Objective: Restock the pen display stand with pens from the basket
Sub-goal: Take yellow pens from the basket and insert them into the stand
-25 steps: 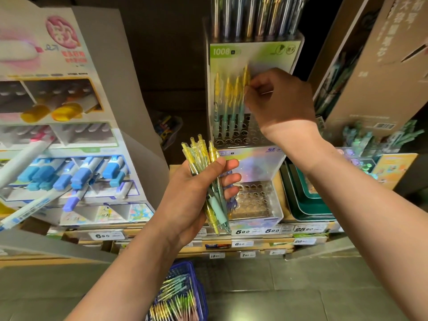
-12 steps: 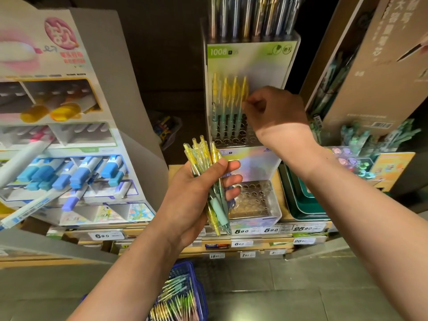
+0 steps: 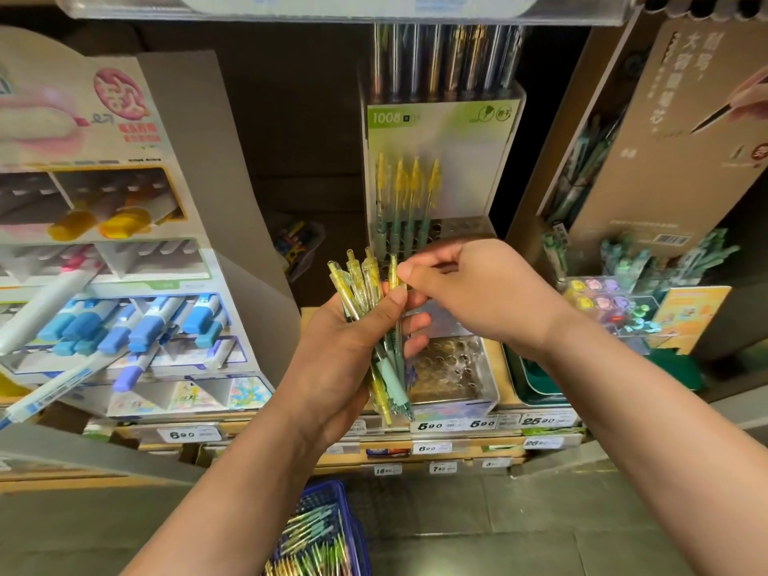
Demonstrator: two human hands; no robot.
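Pinching the top end of one translucent yellow-and-green pen [image 3: 393, 271] at the right edge of the upright bundle of matching pens [image 3: 358, 284] gripped in the left hand [image 3: 345, 355], the right hand [image 3: 478, 293] sits just below the clear perforated display stand [image 3: 469, 168], whose free holes lie up and ahead.

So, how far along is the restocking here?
Done: four yellow-and-green pens stand in the clear perforated display stand. In hand: left hand grips a bundle of matching pens; right hand pinches one pen from it. Left: most stand holes empty; the blue basket holds many more.
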